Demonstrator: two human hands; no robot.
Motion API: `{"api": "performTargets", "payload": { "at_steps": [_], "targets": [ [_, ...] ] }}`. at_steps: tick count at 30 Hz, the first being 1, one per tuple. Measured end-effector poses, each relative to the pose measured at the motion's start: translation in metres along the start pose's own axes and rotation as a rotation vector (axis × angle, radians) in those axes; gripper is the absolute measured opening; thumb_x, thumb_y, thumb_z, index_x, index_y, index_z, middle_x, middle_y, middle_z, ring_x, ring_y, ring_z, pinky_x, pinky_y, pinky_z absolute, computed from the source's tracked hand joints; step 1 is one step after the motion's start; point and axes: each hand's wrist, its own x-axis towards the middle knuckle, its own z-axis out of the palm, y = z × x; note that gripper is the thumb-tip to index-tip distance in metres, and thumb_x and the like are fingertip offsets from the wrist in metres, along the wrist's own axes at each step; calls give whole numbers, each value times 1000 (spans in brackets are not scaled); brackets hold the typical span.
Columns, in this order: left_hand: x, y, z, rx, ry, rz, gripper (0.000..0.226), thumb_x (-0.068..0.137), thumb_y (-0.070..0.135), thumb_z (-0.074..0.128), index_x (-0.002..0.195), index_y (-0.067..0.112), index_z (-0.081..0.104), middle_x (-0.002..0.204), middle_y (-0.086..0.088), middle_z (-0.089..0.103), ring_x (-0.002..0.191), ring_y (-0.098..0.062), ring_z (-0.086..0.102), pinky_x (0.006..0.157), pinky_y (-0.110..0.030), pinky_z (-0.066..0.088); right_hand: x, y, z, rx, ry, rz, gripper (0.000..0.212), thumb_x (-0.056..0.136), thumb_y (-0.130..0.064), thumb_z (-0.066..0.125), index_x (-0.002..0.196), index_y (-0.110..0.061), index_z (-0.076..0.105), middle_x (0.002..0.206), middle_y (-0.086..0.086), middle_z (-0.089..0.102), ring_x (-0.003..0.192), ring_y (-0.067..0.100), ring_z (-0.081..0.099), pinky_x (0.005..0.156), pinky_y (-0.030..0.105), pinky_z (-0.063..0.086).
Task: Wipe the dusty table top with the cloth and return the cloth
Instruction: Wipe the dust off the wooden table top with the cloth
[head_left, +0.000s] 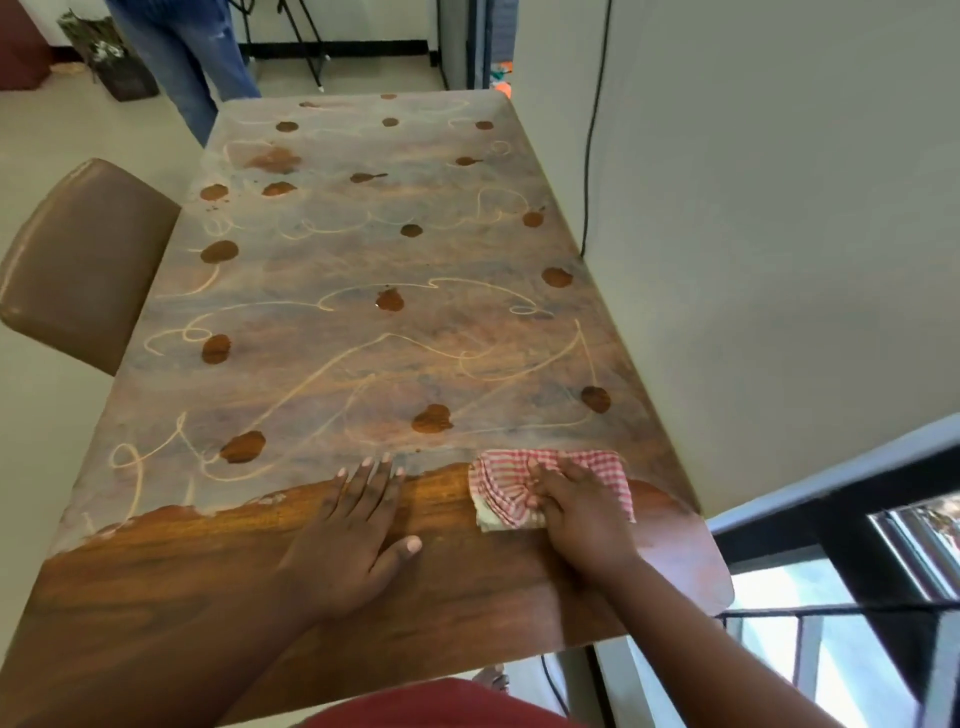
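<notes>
My right hand (576, 512) gripped the red-checked cloth (545, 486), fingers curled into its bunched folds, pressing it on the table top (363, 322) near the front right corner. My left hand (358, 535) lay flat beside it, fingers straight and spread, holding nothing. The strip along the near edge showed bare wood; grey dust with finger-drawn squiggles and round clear spots covered everything beyond. A brown chair (83, 260) stood at the left edge.

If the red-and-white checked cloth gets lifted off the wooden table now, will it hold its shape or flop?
The red-and-white checked cloth is bunched and wrinkled under the right hand, so it will probably droop when lifted. It looks thin, likely light. On the wiped strip of the wooden table it should slide easily, while the left hand rests flat beside it.
</notes>
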Motion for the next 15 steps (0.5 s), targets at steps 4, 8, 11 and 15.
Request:
{"api": "performTargets", "payload": {
  "at_steps": [4,8,11,15],
  "targets": [
    [23,10,-3,16,10,46,90,69,77,-26,139,22,-36,147,-3,-41,134,-19,-42,109,-35,-29,-26,-22,13,13,-99,-75,41,88,-28,54,128,-29,55,140,5,52,136,23,36,111,32,24],
    [47,19,-5,23,16,107,92,68,78,-28,137,19,-38,145,-3,-44,134,-19,-42,108,-34,-31,-54,16,-5,-64,-44,-113,39,65,-29,67,103,-32,68,110,1,71,109,20,63,90,31,49],
    [66,27,-6,28,46,168,90,74,79,-23,140,19,-35,148,-2,-41,138,-19,-38,109,-35,-29,-37,45,-20,-71,36,222,45,86,-24,52,130,-29,52,140,7,51,132,23,42,104,32,34],
    [83,42,-9,16,52,208,89,74,79,-20,139,21,-34,149,0,-37,138,-18,-37,109,-34,-29,11,34,-16,-40,86,398,42,100,-33,32,142,-30,37,149,7,38,135,25,36,109,32,26]
  ]
}}
